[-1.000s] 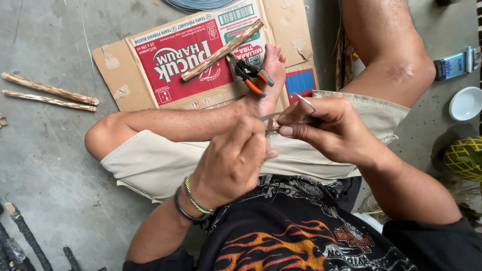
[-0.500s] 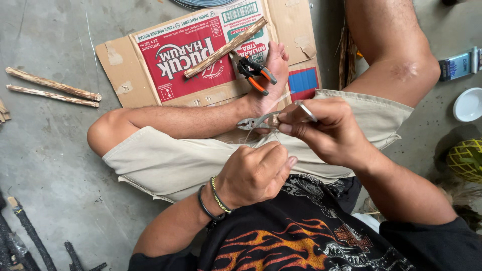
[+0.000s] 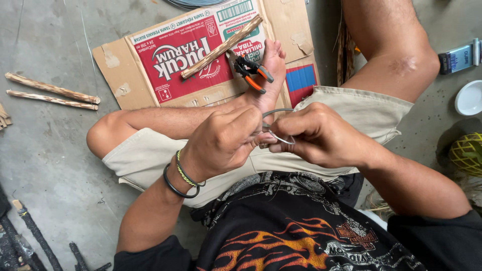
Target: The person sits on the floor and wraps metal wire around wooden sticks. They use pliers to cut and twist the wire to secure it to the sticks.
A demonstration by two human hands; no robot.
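Thin grey metal wire (image 3: pixel 275 113), bent in a curved loop, smooth, dull sheen; held over lap, just above beige shorts (image 3: pixel 150 155), betw. both hands. Part of loop arcs up twd foot, lower bit curls under right fingers; rest hidden.

Left hand (image 3: pixel 226 140): grip closed tight round wire end, fingers curled, knuckles up. Black band and yellow-green braided cord on wrist. Right hand (image 3: pixel 319 133): grip narrow, thumb and fingertips pinching wire. Hands touching at fingertips.

Bare foot (image 3: pixel 271 65) resting on flattened brown cardboard box w/ red printed panel (image 3: pixel 165 60), corrugated, torn edges. Black pliers w/ orange handles (image 3: pixel 253 73) lying against foot on cardboard. Rough brown wooden stick (image 3: pixel 221 47), bark-textured, lying diagonally on box. Two more similar sticks (image 3: pixel 52 92) on grey concrete floor (image 3: pixel 45 165), well apart to left. White round bowl (image 3: pixel 469 98) at right edge; yellow-green netted round item (image 3: pixel 467 153) below it, partly cut off. Black tee w/ flame print at bottom.
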